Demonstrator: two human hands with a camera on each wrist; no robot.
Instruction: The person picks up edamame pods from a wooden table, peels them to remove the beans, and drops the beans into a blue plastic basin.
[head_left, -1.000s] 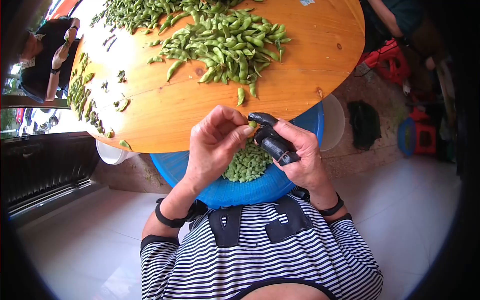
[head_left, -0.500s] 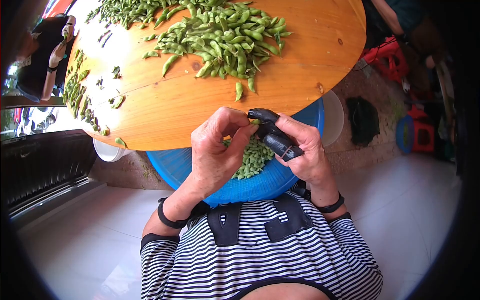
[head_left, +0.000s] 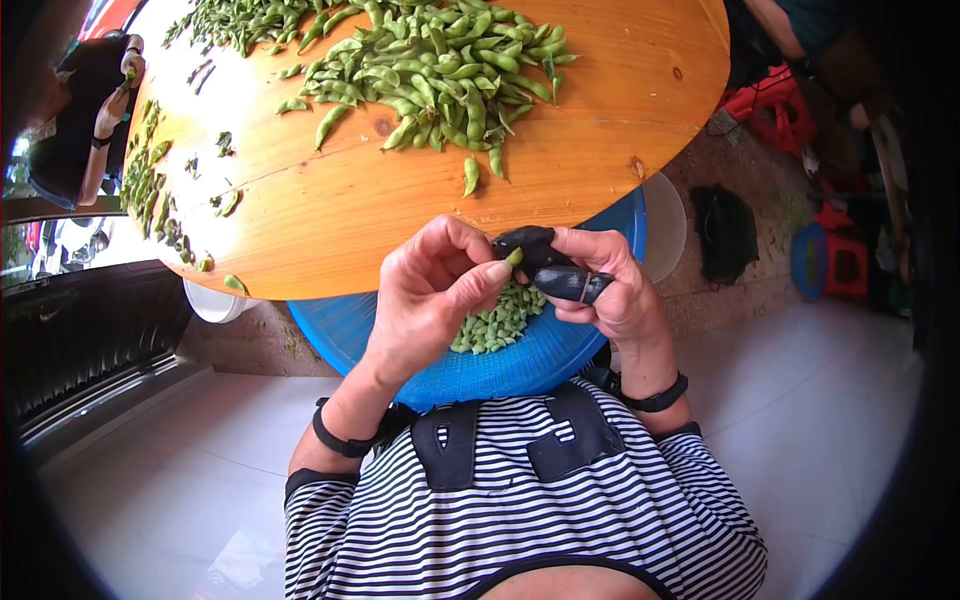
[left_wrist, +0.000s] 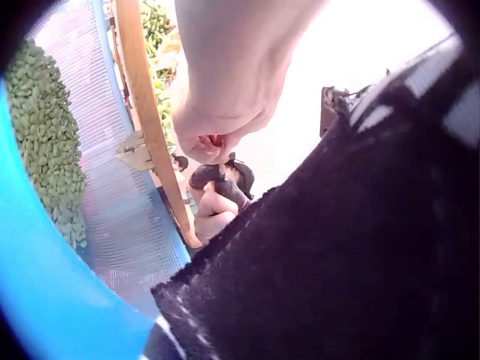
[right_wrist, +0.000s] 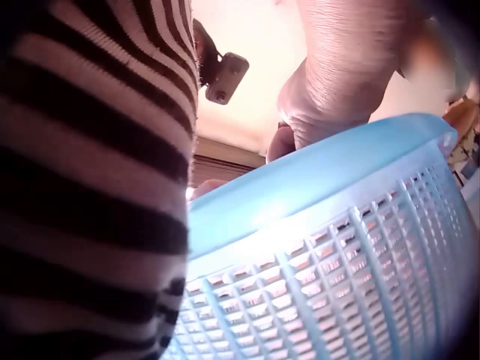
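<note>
In the head view my left hand holds a small green soybean pod between thumb and curled forefinger. My right hand wears black finger covers, one tied with a thin band, and grips the same pod from the other side. Both hands meet over a blue mesh basket with a heap of shelled green beans. The left wrist view shows the bean heap beside my left hand. In the right wrist view the basket's wall hides most of my right hand.
A wooden table reaches over the basket's far side, bearing a large pile of soybean pods and scattered pods at left. White tubs stand below it. Another person sits at far left; red stools are at right.
My left thumb has drawn slightly back and down, and more of the pod shows beside the black finger covers. The right-hand fingers have turned a little. The table has shifted slightly left in view.
</note>
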